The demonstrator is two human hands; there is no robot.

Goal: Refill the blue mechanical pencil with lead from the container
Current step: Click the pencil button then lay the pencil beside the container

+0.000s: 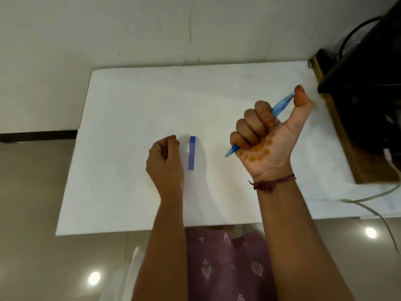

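The right hand (pixel 268 135), right of the middle of the frame, was closed in a fist around the blue pencil (pixel 280 105). The thumb pressed on the pencil's top end, and the tip pointed down and to the left. The lead box (pixel 191 153) lay flat on the white table (pixel 130 105) near the middle, its long side running up and down the frame. The left hand (pixel 163 158) sat just left of the box, fingers curled; I could not tell if they pinched anything. That hand was much nearer the box, so it looked best placed to pick it up.
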